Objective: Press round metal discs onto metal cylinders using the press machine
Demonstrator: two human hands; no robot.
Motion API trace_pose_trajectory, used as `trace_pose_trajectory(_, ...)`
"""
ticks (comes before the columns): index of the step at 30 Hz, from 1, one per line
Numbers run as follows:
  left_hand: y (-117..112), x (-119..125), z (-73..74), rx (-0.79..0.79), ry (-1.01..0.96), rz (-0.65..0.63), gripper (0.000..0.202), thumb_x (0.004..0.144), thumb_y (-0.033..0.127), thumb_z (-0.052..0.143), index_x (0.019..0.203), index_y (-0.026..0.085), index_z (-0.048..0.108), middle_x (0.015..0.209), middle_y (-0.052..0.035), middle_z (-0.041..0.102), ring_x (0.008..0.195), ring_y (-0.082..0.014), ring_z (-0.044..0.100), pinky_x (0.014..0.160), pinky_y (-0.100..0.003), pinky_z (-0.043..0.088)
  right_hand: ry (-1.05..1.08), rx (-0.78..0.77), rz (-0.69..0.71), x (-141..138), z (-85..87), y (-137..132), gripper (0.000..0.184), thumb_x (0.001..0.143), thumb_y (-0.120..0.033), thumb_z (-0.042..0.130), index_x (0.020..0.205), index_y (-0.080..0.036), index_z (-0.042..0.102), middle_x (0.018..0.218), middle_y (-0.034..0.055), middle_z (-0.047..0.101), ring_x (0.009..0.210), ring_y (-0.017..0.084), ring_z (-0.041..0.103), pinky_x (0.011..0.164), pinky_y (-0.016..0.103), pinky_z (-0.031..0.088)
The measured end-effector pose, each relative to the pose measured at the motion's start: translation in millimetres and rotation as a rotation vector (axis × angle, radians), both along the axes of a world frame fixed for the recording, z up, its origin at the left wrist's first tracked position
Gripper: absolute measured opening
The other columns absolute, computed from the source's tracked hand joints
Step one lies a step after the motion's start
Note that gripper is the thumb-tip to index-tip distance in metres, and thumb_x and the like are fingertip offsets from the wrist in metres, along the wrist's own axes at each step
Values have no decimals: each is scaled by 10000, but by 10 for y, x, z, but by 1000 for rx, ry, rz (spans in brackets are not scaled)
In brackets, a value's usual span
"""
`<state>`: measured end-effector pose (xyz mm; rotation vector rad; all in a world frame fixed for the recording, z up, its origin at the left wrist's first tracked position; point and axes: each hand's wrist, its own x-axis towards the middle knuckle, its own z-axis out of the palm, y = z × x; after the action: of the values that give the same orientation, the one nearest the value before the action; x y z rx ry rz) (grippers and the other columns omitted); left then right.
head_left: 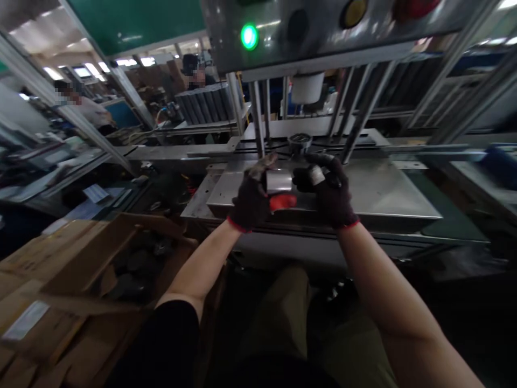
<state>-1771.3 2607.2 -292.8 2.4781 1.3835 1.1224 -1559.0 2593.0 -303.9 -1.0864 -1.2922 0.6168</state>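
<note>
Head view: gloved left hand [252, 196] grasps a shiny metal cylinder [279, 181] over the front of a metal platform [388, 188], below a lit green lamp [249, 36], while the gloved right hand [333, 191] is just beside the cylinder's right end, fingers curled, whether gripping anything cannot be told.

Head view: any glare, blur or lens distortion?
Head view throughout: the green light is blown near white at its core; the metal cylinder in the left hand carries a soft highlight; the carton interior is dark and blurred; the left frame post leans steeply, likely wide-angle stretch.
</note>
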Motion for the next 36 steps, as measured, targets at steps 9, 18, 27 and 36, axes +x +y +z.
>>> trace_pose_trajectory(9,703,567,-246,-10,-70,-299,876,808,435,1000,1523,143,587,1609,-232,636,1580,-420,561,1365,-643,446,-2,407,-203,84,-162,179,270,1005,-471,739,1175,-261,764,1189,77,821,1128,264,777,1071,470,649)
trace_pose_trajectory(18,777,514,-300,62,-97,-361,913,860,560,950,1584,175,548,1592,-245,647,1536,-413,611,1332,-644,483,-138,466,-307,57,-266,-350,170,991,-432,812,1040,-276,862,976,29,860,929,281,835,1297,657,509)
trace_pose_trajectory(27,673,430,-246,1,-156,-384,962,814,562,996,1574,171,553,1631,-235,623,1557,-401,593,1361,-603,457,-257,485,-420,135,-280,-338,94,979,-337,780,997,-281,854,984,19,870,934,266,840,1242,626,581)
trace_pose_trajectory(36,651,416,-186,17,-123,-402,942,871,698,904,1560,150,570,1612,-253,635,1557,-385,602,1359,-585,474,-258,397,-324,82,-184,-381,213,1010,-429,740,1078,-277,873,1046,33,880,1017,273,845,1270,597,563)
